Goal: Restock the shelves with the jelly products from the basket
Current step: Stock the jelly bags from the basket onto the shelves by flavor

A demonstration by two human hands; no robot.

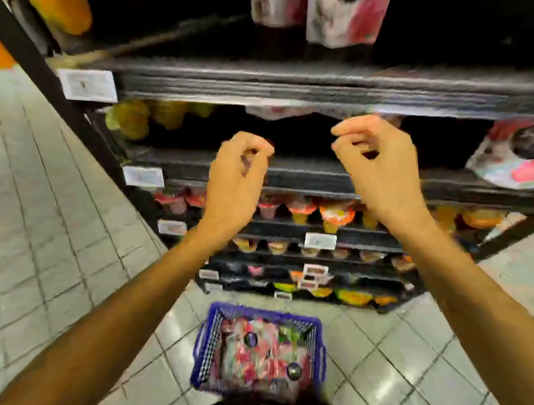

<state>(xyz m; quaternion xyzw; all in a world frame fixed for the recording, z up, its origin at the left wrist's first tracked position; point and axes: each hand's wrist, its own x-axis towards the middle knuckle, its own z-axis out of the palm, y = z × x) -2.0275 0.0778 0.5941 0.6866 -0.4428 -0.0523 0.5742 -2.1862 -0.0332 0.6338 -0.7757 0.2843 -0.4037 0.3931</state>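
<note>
A blue wire basket [204,342] stands on the tiled floor by my feet, filled with pink and red jelly packs [260,350]. My left hand [237,179] and my right hand [379,165] are raised side by side before the dark middle shelf [305,169], fingers loosely curled, nothing visible in either. Just above the hands a pale pink pack [283,110] lies under the upper shelf's edge. More pink jelly pouches [345,8] stand on the top shelf, and one pouch [522,155] leans at the right of the middle shelf. The picture is blurred.
Lower shelves hold rows of orange, red and yellow jelly cups [335,215]. Yellow cups [134,120] sit at the left of the middle shelf. White price tags [88,85] hang on the shelf edges. Grey tiled floor [31,208] spreads to the left and right.
</note>
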